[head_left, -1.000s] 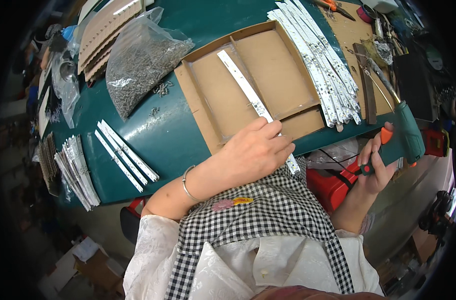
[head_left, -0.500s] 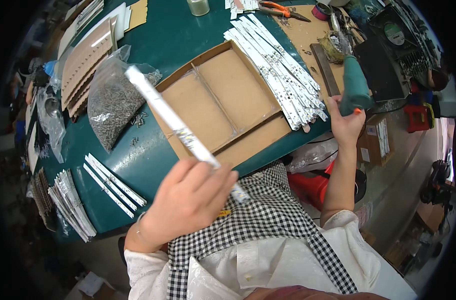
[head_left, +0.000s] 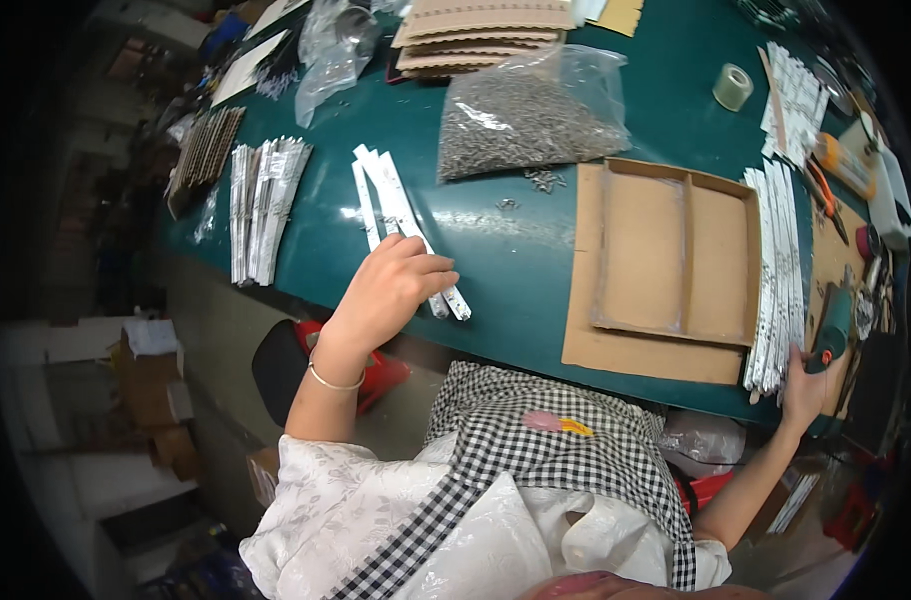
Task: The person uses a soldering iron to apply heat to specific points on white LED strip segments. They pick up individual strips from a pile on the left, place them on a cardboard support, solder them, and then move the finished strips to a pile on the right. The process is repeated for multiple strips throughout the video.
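Observation:
My left hand (head_left: pixel 391 285) lies curled over the near end of a long white strip, pressing it onto a small pile of white strips (head_left: pixel 396 205) on the green table (head_left: pixel 506 250). At the table's right edge, my right hand (head_left: pixel 801 385) grips a green power screwdriver (head_left: pixel 834 325). Between my hands sits a shallow cardboard tray (head_left: pixel 676 260) with two compartments, both bare. A row of white strips (head_left: pixel 776 265) lies along the tray's right side, next to my right hand.
A clear bag of small grey screws (head_left: pixel 526 115) lies behind the tray, with loose screws (head_left: pixel 544 180) beside it. Bundles of white strips (head_left: pixel 261 205) are at the left. Cardboard stacks (head_left: pixel 486 35), a tape roll (head_left: pixel 733 87) and orange-handled pliers (head_left: pixel 826 190) lie further back.
My left hand lifted one white strip out of the cardboard tray, swung it left and set it down on the small pile. My right hand with the green screwdriver came down to the table's right edge.

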{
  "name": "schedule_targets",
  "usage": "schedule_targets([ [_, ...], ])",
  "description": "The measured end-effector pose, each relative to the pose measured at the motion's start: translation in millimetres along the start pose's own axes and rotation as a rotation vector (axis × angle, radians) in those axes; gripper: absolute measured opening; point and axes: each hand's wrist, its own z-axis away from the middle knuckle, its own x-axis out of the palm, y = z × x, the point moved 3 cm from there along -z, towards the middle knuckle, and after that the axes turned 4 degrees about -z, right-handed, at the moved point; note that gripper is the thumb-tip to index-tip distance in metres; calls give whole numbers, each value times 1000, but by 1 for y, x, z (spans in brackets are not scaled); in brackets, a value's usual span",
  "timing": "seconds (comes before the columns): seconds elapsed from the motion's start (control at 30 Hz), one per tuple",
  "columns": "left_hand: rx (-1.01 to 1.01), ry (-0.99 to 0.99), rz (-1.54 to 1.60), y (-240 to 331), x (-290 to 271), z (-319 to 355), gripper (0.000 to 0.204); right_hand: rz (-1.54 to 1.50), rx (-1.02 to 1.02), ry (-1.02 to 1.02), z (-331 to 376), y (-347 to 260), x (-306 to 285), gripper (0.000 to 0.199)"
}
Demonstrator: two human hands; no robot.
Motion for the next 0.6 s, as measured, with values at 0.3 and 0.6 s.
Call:
schedule_targets([
  [0.3, -64, -47, 153, -32, 30, 21, 24, -569, -62, 9, -4, 24, -11, 61],
  [0.6, -120, -112, 290, -33, 26, 19, 32, -895, -58, 53, 56, -69, -52, 67],
])
